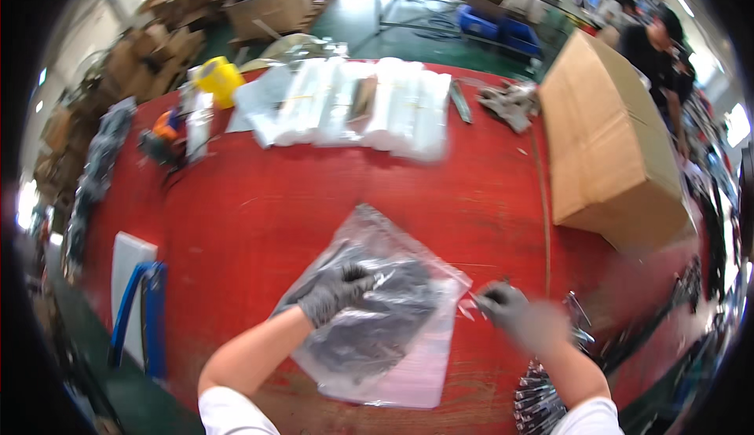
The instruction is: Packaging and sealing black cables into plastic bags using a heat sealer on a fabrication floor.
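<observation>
A clear plastic bag lies aslant on the red table in front of me, with a dark, folded item inside it. My left hand, in a grey glove, rests on the bag's upper left part, its fingers curled and gripping the film. Just off the bag's right corner is my right hand, also gloved and blurred toward the wrist. Its fingertips are pinched together beside a thin whitish strip; whether they hold that strip is too small to make out.
Stacks of clear plastic bags lie along the red table's far edge, with yellow tape rolls to their left. A large cardboard box stands at right. Metal parts lie near right; a blue-framed stand is at left. A person works beyond the box.
</observation>
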